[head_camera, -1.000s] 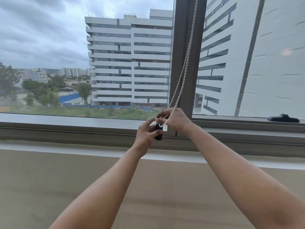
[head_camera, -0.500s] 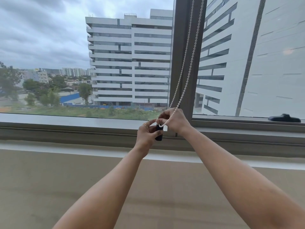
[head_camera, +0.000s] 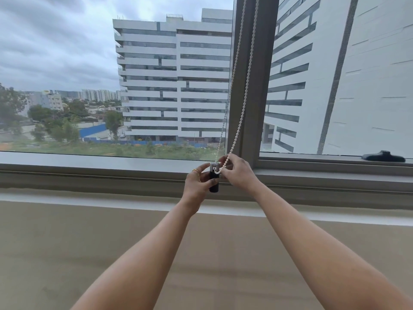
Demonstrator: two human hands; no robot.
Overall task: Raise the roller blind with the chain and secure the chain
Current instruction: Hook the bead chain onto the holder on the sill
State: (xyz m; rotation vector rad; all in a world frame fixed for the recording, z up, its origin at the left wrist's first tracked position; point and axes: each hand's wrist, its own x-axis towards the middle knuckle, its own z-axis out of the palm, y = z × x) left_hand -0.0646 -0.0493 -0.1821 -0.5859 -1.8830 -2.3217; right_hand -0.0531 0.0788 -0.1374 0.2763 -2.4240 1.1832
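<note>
Now-parted chain (head_camera: 242, 113) strands, steeply upright above dark holder (head_camera: 213, 180).

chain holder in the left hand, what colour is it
The chain holder is black with a silvery grey top, seen in the head view, the only one.

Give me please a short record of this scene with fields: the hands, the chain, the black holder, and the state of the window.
left hand: wrapped around the black holder, thumb on its front
right hand: pinching the bead chain just beside the holder's top
bead chain: white, two strands running up along the window frame and out of view
black holder: upright cylinder, chain loop at its pale top
blind: not in view; glass uncovered
window handle: black, on the right sill
</note>
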